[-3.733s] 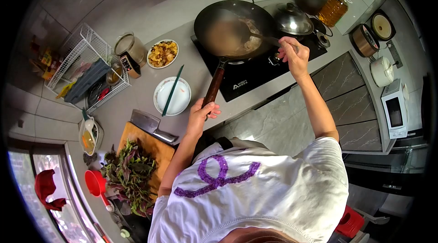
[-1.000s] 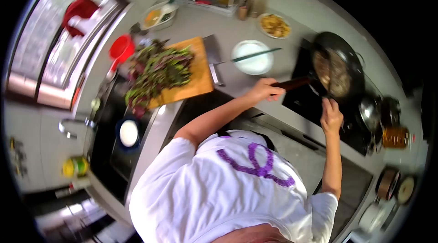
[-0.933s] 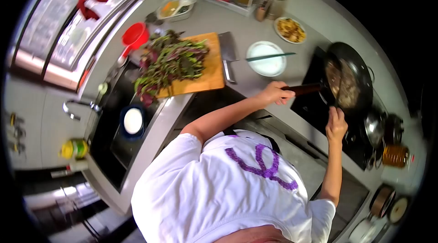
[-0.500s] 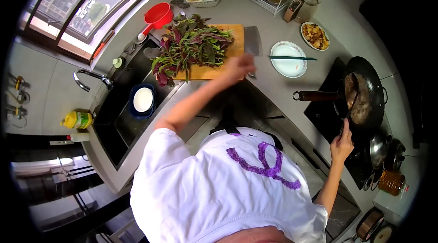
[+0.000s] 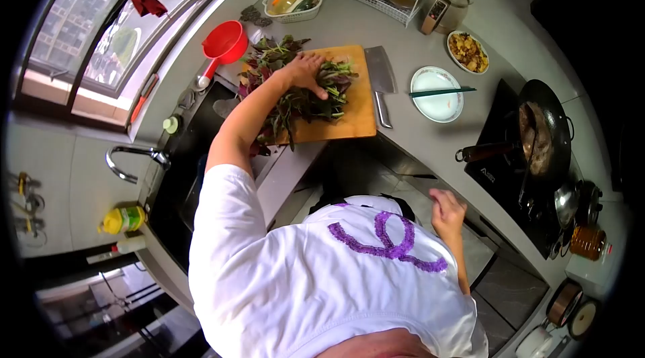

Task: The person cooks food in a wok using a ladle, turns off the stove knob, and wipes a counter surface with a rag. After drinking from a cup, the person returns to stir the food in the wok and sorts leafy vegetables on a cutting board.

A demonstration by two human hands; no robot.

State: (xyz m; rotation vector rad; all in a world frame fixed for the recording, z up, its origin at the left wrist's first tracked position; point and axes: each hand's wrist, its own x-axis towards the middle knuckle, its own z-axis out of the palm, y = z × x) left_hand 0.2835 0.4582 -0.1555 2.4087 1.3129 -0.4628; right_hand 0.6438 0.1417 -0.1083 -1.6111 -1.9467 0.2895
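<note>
My left hand [image 5: 302,74] lies with spread fingers on top of a heap of purple-and-green leafy greens [image 5: 302,108]. The greens cover much of a wooden cutting board [image 5: 359,116], some hanging over its near edge. A cleaver [image 5: 380,79] rests flat along the board's right side, handle toward me. My right hand [image 5: 449,212] is in the air in front of the counter edge, fingers loosely bent and holding nothing. On the cooktop at right sits a black wok [image 5: 561,136] with brownish food, and a dark spatula [image 5: 529,163] leans in it, untouched.
A white plate [image 5: 440,109] with green chopsticks [image 5: 443,91] across it and a plate of cooked food [image 5: 468,52] stand between board and wok. Left are the sink [image 5: 176,187], faucet [image 5: 138,151] and red dipper [image 5: 226,42]. The wok handle [image 5: 492,151] points toward the counter.
My right hand has let go of the spatula and drawn back left from the wok. My left hand has moved from near the cleaver's handle onto the greens. The view has shifted slightly.
</note>
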